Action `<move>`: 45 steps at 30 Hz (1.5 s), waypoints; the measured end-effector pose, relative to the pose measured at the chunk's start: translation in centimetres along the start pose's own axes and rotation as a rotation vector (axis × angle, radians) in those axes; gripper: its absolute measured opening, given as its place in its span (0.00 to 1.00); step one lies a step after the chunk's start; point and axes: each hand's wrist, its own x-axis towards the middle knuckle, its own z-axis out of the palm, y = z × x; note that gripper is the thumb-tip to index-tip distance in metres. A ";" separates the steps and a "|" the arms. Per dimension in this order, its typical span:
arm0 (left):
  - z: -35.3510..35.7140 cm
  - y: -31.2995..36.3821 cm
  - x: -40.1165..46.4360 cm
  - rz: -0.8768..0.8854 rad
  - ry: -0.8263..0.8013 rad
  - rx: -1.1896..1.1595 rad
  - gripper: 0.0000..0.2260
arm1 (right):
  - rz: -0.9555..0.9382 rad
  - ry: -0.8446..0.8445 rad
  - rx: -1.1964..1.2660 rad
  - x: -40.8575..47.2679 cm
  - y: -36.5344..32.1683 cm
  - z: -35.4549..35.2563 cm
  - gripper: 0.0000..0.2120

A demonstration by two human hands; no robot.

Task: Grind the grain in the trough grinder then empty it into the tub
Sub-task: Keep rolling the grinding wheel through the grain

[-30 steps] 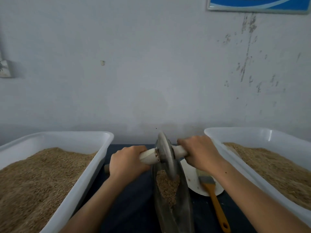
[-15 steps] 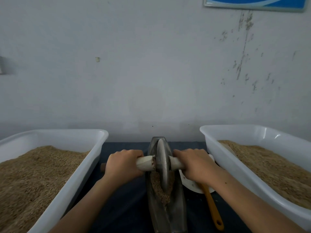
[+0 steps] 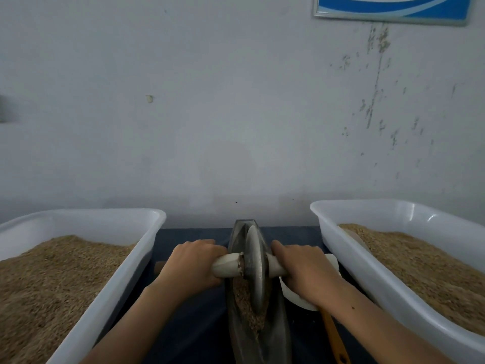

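Left hand [image 3: 190, 266], right hand [image 3: 305, 269] grip handle [image 3: 227, 267]; wheel [image 3: 256, 269] upright in grain [image 3: 245, 303].

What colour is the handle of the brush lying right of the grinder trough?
Orange-yellow, on the brush's long flat handle; seen in the head view, the only one.

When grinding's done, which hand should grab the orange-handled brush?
Right, probably. The right hand grips the wheel's handle directly above the orange-handled brush; the left hand is across the trough grinder from it.
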 end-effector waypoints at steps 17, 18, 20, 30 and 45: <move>0.7 -0.4 1.3 -0.118 -0.140 0.090 0.14 | -0.028 -0.162 -0.048 1.7 0.7 -0.6 0.14; 0.6 -0.3 1.1 -0.119 -0.151 0.093 0.14 | -0.028 -0.195 -0.047 1.6 0.6 -0.9 0.14; 0.4 -0.2 0.9 -0.125 -0.178 0.091 0.14 | -0.032 -0.267 -0.044 1.6 0.5 -1.5 0.14; 0.9 0.2 1.4 -0.162 -0.021 0.127 0.10 | 0.015 -0.175 -0.041 2.8 0.6 -0.6 0.10; -0.4 0.3 1.3 -0.169 -0.365 0.024 0.16 | -0.016 -0.427 0.101 1.3 1.0 -2.3 0.21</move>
